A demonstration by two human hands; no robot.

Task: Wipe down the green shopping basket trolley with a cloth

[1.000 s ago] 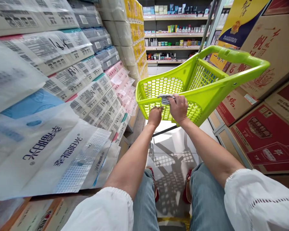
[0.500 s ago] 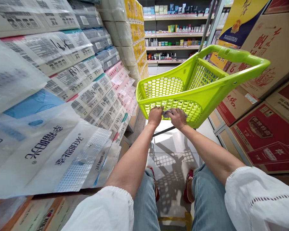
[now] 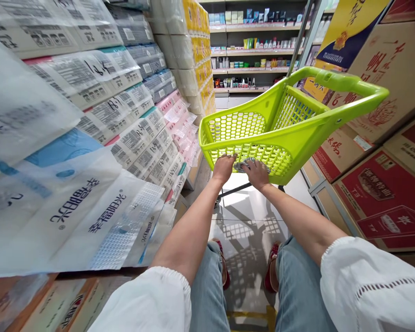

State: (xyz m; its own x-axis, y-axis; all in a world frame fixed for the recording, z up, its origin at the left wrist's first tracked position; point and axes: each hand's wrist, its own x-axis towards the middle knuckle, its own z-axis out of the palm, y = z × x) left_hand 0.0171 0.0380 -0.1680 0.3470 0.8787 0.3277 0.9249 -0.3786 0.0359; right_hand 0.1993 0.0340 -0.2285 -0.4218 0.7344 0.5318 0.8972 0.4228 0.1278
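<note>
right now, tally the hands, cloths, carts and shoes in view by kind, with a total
hands: 2 (left hand, right hand)
cloth: 1
cart: 1
shoes: 2 (left shoe, right shoe), both partly hidden
total: 6

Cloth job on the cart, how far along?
Done: nothing confirmable; the green cart shows no clear treated/untreated boundary.
In hand: right hand holds the grey cloth against the near mesh side; left hand is beside it.
Left: possibly the handle and far side, both away from the cloth; can't confirm.
</note>
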